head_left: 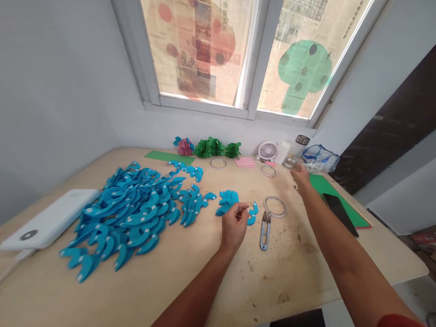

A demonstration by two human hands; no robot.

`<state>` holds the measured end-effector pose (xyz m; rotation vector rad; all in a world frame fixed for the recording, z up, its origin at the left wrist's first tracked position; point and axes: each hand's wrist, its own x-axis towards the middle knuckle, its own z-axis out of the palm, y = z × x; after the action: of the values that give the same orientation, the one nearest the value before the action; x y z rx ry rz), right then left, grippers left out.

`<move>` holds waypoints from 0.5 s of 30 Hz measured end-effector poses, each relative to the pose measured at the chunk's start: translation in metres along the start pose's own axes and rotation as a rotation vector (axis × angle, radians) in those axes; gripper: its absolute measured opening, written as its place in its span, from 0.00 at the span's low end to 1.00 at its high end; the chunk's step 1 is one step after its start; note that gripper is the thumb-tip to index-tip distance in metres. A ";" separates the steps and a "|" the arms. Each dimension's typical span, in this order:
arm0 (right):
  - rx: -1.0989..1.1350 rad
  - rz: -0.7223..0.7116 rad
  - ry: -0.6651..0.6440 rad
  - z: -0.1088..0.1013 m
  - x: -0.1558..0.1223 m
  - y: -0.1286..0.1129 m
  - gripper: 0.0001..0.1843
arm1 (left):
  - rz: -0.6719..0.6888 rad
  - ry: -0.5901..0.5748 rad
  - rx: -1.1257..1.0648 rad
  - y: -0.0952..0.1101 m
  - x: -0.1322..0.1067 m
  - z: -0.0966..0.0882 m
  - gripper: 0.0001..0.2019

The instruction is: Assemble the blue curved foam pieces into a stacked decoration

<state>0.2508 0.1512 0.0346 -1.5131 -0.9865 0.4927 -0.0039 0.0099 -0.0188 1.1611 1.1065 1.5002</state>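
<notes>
My left hand point(234, 225) is pinched shut just above the wooden table, with what it holds too small to make out. Right beside its fingertips lie curved blue paper pieces point(252, 218) with white squares on them. A folded blue paper cluster point(227, 201) sits just behind that hand. Farther right, my right hand point(301, 177) is raised, fingers pressed together in front of the glass jar; whatever they grip cannot be made out. Between the hands lie small thread snips point(265, 232) and a whitish ring point(274, 206).
A large heap of blue paper pieces point(132, 209) covers the left, beside a white power bank point(51, 220). Along the back stand green paper shapes point(215, 148), a small fan point(267, 151) and a glass jar point(295, 153). A black phone point(340, 213) lies on green sheets at right.
</notes>
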 end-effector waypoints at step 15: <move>0.133 0.103 -0.311 -0.004 -0.109 0.021 0.15 | 0.122 -0.057 0.273 0.003 0.000 -0.004 0.09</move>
<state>0.2001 0.0623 -0.0093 -1.3973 -1.0928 0.8705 -0.0086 0.0090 -0.0167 1.4724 1.2481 1.4286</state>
